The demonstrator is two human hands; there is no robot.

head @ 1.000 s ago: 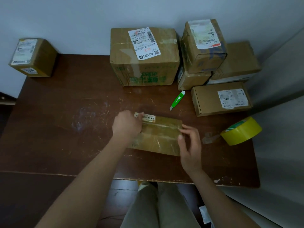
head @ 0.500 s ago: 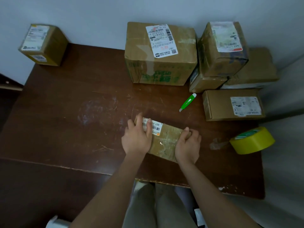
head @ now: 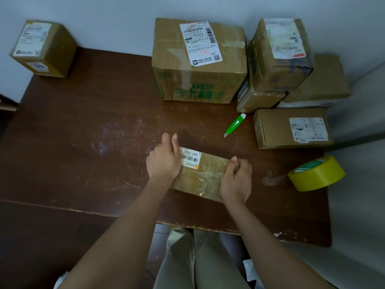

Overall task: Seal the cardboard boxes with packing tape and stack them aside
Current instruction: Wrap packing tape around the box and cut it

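- small box (head: 205,175) lies flat on the table (head: 83,147), near the front edge, about mid-width, tilted so its right end sits closer to the front
- white barcode label (head: 190,159) on the box's far left top; shiny clear tape over the rest of the top
- left hand (head: 163,160) grips the box's left end, thumb along the far-left edge beside the label, fingers curled over the end and hidden
- right hand (head: 236,180) grips the box's right end, thumb on the top far corner, fingers wrapped down the side
- yellow tape roll (head: 316,173) at the right edge of the table, partly over the edge, well apart from the small box; a crumpled clear tape scrap (head: 271,178) just left of it
- green cutter (head: 235,125) lies between the small box and the back boxes, blade end pointing to the front left
- big box (head: 198,61) with green print and a white label at the back edge, center
- stack of boxes (head: 279,59) in the back right corner, touching the big box
- flat box (head: 291,128) with a white label at the right edge, in front of the stack
- lone box (head: 43,49) at the back left corner, against the wall
- beige trousers (head: 187,259) show below the front edge
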